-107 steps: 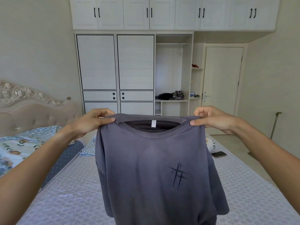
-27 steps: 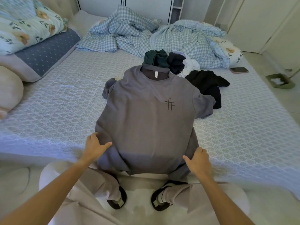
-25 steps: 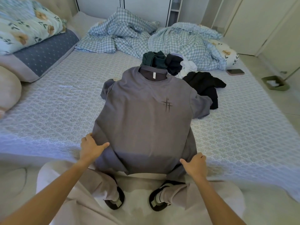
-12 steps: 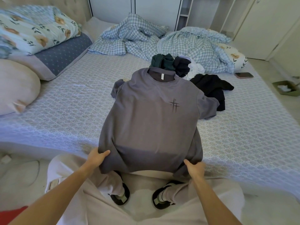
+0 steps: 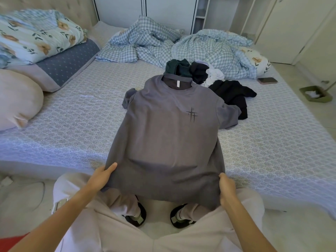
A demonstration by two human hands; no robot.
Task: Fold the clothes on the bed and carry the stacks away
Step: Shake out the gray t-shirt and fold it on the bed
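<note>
Hands (image 5: 99, 178) (image 5: 227, 191) grip T-shirt (image 5: 167, 135) hem corners.

Soft, even daylight fills the room, bright with no harsh glare. The picture is sharp at the centre. Wide-angle distortion bends the bed (image 5: 72, 128) edges and wardrobe (image 5: 163, 13) lines outward.

tee (image 5: 163, 135): grey, front up, flat on bed (image 5: 72, 124), hem over near edge
pile (image 5: 205, 77): unfolded dark and white clothes, beyond collar

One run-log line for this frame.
stage: spreading | grey T-shirt flat on bed | left hand, right hand gripping hem corners | unfolded
</note>
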